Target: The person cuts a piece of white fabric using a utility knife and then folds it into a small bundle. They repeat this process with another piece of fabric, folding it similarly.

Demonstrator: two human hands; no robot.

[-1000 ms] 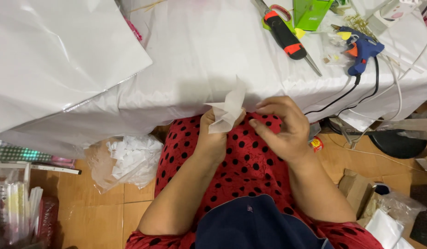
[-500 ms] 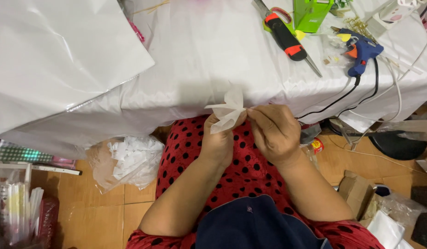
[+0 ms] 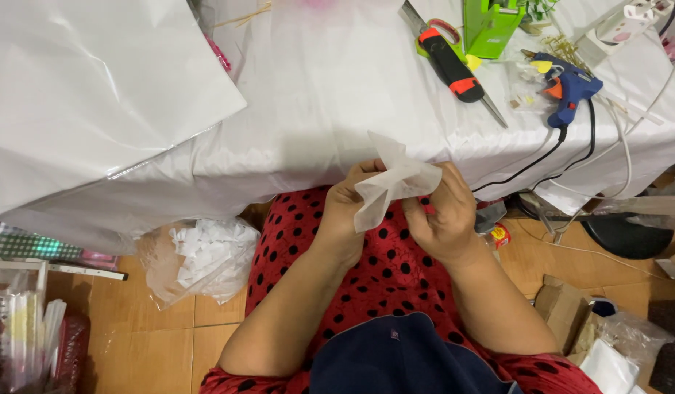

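Observation:
Both hands meet over my lap in front of the table edge, pinching a small folded piece of thin white paper (image 3: 392, 182). My left hand (image 3: 346, 211) holds its lower left part, with the paper's tail hanging over the fingers. My right hand (image 3: 443, 215) grips the right side, fingers curled in. The paper's upper flaps stick up and fan out above both hands. My lap is covered by red cloth with black dots (image 3: 385, 270).
A table under a white cloth (image 3: 315, 95) carries a large white sheet (image 3: 82, 87), a black-and-orange cutter (image 3: 450, 66), a green box (image 3: 491, 25) and a blue glue gun (image 3: 567, 91) with black cord. On the tiled floor lie a clear bag of white scraps (image 3: 202, 255) and cardboard (image 3: 567, 314).
The hands have shifted slightly left and up with the paper. The paper has been turned and opened out, its flaps now fanning wider above the fingers.

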